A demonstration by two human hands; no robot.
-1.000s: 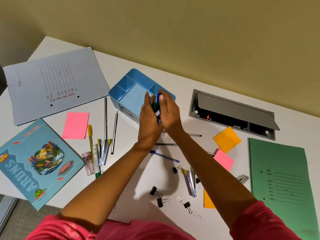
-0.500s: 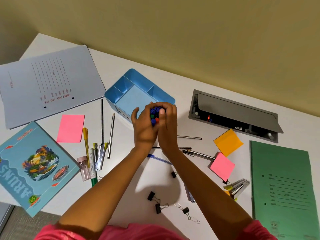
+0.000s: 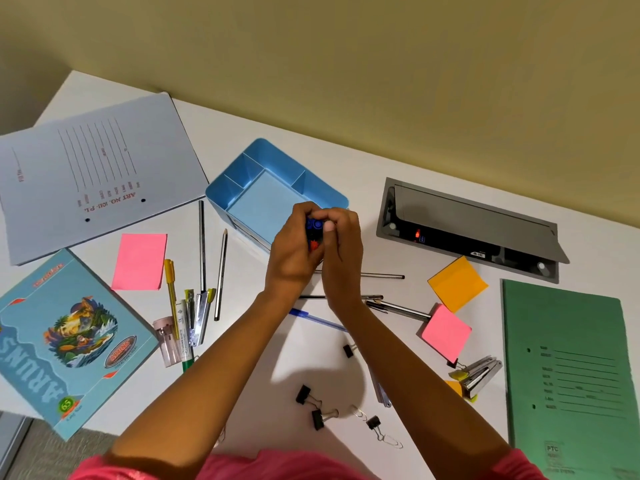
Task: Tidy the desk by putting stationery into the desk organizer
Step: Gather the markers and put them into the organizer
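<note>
Left hand [image 3: 294, 251] and right hand [image 3: 341, 251] pressed together, fingers [image 3: 329, 226] curled closed

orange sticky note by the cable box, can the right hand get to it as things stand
Probably not right away. The path to the orange sticky note looks open, with only bare desk between, but the right hand and left hand are both clasped around a bundle of markers, which would have to be set down first.
</note>
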